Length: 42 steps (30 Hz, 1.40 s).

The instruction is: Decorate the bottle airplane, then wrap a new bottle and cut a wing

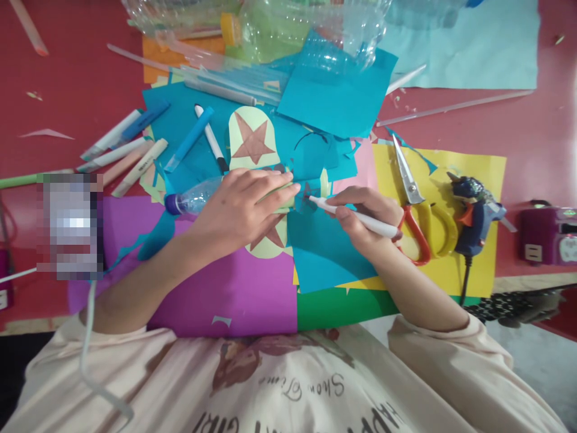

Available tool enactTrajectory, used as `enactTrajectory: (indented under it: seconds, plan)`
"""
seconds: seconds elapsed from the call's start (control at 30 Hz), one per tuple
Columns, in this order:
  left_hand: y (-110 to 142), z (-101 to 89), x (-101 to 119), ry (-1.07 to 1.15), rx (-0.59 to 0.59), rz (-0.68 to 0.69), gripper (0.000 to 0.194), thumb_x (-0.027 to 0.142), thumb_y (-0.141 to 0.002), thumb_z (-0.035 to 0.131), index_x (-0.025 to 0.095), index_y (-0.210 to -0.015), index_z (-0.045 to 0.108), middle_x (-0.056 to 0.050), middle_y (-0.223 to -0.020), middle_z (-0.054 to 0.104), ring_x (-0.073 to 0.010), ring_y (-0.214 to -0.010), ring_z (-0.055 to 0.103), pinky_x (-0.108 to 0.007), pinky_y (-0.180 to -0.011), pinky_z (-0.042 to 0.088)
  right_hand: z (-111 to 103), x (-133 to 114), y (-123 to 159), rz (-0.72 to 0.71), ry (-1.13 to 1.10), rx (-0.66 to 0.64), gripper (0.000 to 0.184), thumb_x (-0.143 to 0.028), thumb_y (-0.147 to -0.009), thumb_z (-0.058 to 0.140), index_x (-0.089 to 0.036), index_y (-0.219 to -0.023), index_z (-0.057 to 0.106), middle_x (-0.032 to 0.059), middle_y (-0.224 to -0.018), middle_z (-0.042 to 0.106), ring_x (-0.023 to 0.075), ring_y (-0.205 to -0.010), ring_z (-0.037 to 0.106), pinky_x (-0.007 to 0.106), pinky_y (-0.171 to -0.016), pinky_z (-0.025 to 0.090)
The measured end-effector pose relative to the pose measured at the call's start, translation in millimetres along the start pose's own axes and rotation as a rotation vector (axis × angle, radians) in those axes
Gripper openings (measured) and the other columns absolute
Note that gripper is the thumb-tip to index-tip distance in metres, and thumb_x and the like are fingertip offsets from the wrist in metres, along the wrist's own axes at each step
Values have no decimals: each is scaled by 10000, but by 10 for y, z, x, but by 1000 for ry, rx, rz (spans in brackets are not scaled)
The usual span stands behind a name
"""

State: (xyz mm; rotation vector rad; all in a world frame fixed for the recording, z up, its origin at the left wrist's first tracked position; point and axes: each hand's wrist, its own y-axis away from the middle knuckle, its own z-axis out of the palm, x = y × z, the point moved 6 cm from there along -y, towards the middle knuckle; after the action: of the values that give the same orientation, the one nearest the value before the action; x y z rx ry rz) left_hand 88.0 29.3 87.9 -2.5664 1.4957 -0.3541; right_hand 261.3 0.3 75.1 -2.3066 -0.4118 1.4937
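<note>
My left hand lies curled over a clear plastic bottle with a blue cap. Pale yellow rounded paper pieces with brown stars stick out above and below that hand; how they join the bottle is hidden beneath it. My right hand grips a white marker with a brown end. The marker's tip touches a small brown star outline on blue paper, just right of my left fingertips. More blue paper lies under my right hand.
Several markers lie at left, near a pixelated phone-like device. Scissors and a blue glue gun rest on yellow paper at right. Large clear bottles and plastic straws lie at the back.
</note>
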Motion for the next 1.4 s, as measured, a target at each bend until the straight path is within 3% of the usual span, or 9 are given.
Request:
enactTrajectory:
  seconds: [0.1,0.3,0.53,0.77,1.0,1.23,1.4]
  plan:
    - [0,-6,3,-11,10,10,332,244,-964,471,153,-1281,509,-121,-1247,634,-243,-1175,583,-387,-942,475,-15,32,13,30,6,27,118,-286,-841,600,-209,-846,689,5,-759,732,114,-611,668,227,-536,527]
    - [15,5,-7,13,-11,-13,345,224,-960,468,180,-1301,498,-112,-1283,615,-243,-1200,566,-400,-963,462,4,11,5,-3,30,-40,144,-296,-845,595,-215,-779,695,-11,-681,713,102,-564,642,218,-531,517]
    - [22,14,-15,34,-17,-23,357,240,-960,469,178,-1311,493,-116,-1292,607,-249,-1210,557,-405,-970,458,-25,29,11,44,14,33,96,-266,-839,605,-225,-859,689,-5,-755,728,105,-616,664,217,-529,512]
    - [11,18,-23,40,-42,-31,366,218,-958,462,198,-1322,490,-111,-1295,605,-251,-1216,554,-410,-978,456,14,-4,11,-19,23,-46,120,-261,-845,595,-214,-793,693,-16,-689,710,93,-559,638,211,-535,514]
    - [7,17,-28,83,-36,-46,370,227,-953,464,229,-1323,489,-99,-1305,601,-250,-1217,553,-419,-985,453,-34,4,-2,0,26,50,92,-267,-830,608,-221,-834,688,0,-730,730,116,-593,661,228,-519,512]
    - [9,30,-37,89,-60,-63,379,211,-948,458,236,-1325,490,-102,-1310,595,-257,-1223,544,-428,-992,443,-4,-11,-5,-12,36,-31,138,-263,-833,586,-217,-766,698,-14,-667,711,106,-544,634,227,-525,514]
    - [7,30,-39,70,-68,-54,379,220,-950,458,239,-1328,483,-98,-1308,596,-255,-1219,548,-431,-985,452,-28,-22,-11,-20,62,45,117,-271,-832,595,-218,-790,690,-4,-696,720,110,-561,648,225,-515,516]
